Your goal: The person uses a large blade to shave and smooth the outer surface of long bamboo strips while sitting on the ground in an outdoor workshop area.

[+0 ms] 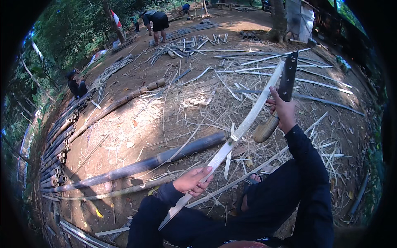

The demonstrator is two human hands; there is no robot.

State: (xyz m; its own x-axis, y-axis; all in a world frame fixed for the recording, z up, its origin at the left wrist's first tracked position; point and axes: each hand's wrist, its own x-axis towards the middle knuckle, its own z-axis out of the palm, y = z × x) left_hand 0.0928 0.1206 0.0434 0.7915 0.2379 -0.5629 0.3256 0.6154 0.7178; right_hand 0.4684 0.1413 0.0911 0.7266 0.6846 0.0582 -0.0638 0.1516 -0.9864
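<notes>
A long pale bamboo strip (252, 113) slants up and to the right in front of me, with a node near its middle. My left hand (194, 180) is closed around its lower part. My right hand (284, 109) is wrapped round a machete, just where the dark blade (288, 76) with small holes meets the wooden handle (266, 129). The blade points up, beside the strip's upper end. Fingers of my right hand also touch the strip's edge; whether they grip it is hard to tell.
A dark bamboo pole (153, 163) lies across the ground left of my legs. Cut bamboo poles (62, 155) are stacked at far left. Shavings (194, 103) and split strips (289, 78) litter the ground. One person (157, 21) bends over far off; another (77, 84) sits at left.
</notes>
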